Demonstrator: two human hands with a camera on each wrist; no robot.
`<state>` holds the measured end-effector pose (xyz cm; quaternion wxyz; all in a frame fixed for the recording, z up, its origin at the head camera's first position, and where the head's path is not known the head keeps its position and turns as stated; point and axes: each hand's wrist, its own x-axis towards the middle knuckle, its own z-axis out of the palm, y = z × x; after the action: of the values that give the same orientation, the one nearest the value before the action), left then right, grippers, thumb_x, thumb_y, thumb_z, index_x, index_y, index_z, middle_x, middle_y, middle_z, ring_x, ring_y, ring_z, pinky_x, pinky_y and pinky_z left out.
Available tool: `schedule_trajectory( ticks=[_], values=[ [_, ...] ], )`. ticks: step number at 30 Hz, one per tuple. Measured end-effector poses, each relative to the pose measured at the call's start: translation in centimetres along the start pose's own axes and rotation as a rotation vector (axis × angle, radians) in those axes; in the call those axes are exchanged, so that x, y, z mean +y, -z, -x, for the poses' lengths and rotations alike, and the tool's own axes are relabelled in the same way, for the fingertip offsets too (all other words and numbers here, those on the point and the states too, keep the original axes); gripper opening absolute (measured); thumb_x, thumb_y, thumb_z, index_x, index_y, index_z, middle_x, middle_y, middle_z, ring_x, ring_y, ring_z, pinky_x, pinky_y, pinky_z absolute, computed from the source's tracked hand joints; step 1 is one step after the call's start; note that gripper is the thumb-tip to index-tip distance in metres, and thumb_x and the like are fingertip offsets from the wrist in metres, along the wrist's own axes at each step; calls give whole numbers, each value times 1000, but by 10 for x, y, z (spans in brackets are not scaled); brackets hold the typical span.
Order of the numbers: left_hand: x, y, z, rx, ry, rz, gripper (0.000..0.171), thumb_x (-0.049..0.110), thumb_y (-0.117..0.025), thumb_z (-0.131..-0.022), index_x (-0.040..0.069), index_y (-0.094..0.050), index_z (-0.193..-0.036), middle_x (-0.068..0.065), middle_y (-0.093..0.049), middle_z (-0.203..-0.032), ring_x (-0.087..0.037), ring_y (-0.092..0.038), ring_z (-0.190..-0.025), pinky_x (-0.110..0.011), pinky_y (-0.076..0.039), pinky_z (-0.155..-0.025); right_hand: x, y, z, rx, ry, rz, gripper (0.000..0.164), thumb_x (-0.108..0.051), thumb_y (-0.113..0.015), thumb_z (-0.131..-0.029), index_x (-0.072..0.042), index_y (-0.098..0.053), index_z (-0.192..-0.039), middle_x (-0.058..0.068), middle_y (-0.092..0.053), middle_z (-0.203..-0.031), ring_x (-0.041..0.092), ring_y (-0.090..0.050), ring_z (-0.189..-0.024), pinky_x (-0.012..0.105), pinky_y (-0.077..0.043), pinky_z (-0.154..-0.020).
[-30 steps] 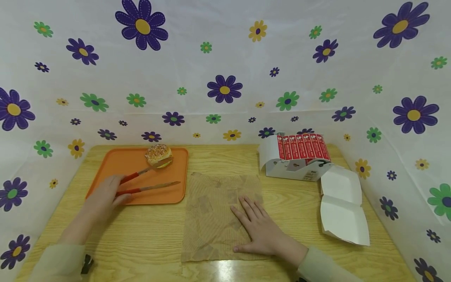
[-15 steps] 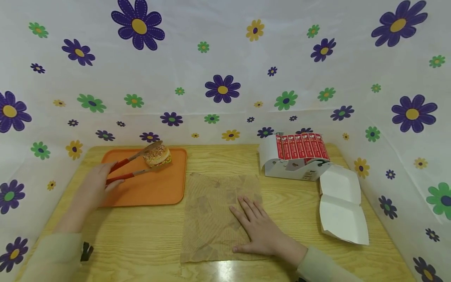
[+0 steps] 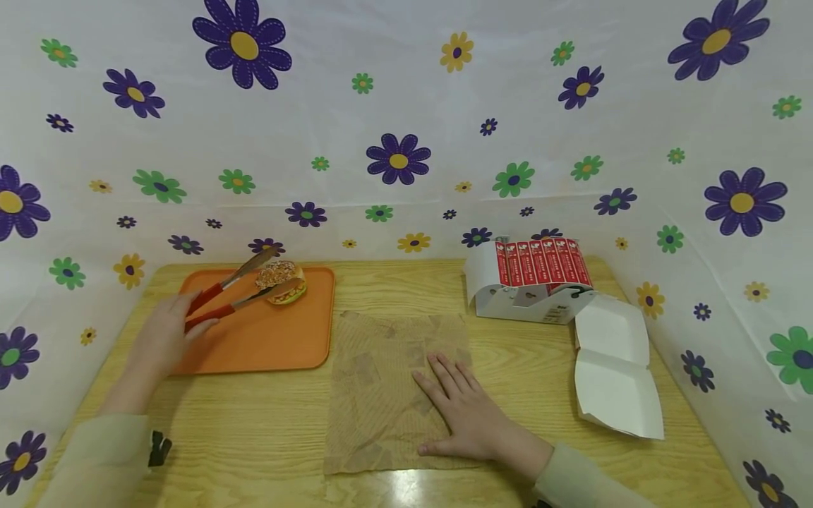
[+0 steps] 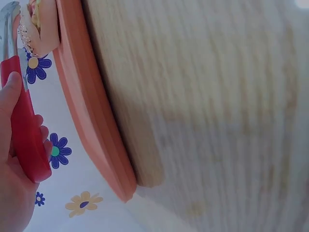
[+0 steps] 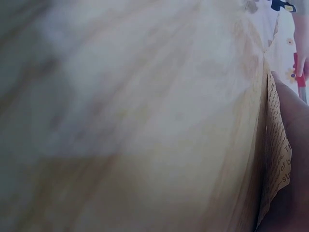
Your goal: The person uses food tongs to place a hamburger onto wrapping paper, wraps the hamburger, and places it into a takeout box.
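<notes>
My left hand [image 3: 160, 334] grips a pair of tongs [image 3: 219, 309] by the red handles, fingers and thumb curled round them in the left wrist view too. The metal arms are spread about a seeded hamburger [image 3: 281, 276], one tip beyond its back left side, the other across its front. The burger sits at the back right of an orange tray [image 3: 273, 349]. Spread flat, my right hand [image 3: 466, 416] rests on a square of brown printed wrapping paper [image 3: 375, 395] in the middle of the table. Some of the paper's edge lifts in the right wrist view.
A white holder [image 3: 524, 307] with a row of red packets [image 3: 540, 263] stands at the back right. Beside it lies an unfolded white carton [image 3: 619, 391]. The wooden table [image 3: 267, 430] is backed by a flowered sheet [image 3: 343, 113].
My left hand has drawn back left and brought the tongs from in front of the burger to either side of it. The right hand stays on the paper.
</notes>
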<state>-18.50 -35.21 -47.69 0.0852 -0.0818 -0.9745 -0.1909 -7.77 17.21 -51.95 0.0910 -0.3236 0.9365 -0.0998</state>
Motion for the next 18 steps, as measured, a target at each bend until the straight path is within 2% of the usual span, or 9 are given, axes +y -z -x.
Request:
schedule_trajectory(
  ticks=[4, 10, 18],
  values=[
    [-4, -2, 3, -25, 29, 0, 61, 18, -80, -96, -13, -51, -140, -38, -61, -111, -50, -57, -94, -71, -54, -83, 0, 1, 0, 2, 1, -1, 115, -84, -60, -87, -18, -18, -172, 22, -10, -178, 41, -11, -166, 63, -21, -133],
    [-9, -2, 6, -93, 92, 3, 68, 24, -77, -99, -16, -46, -144, -42, -59, -121, -54, -55, -99, -74, -53, -90, -1, 1, 0, 7, 3, 5, 115, -84, -60, -87, -17, -19, -172, 22, -11, -178, 41, -12, -166, 63, -21, -133],
    [-10, -1, 6, -125, 94, 22, 67, 28, -76, -100, -17, -48, -142, -42, -60, -118, -52, -56, -96, -70, -54, -87, -1, 0, 0, 14, 9, 5, 115, -83, -61, -87, -17, -19, -172, 23, -11, -178, 41, -12, -166, 64, -21, -133]
  ],
)
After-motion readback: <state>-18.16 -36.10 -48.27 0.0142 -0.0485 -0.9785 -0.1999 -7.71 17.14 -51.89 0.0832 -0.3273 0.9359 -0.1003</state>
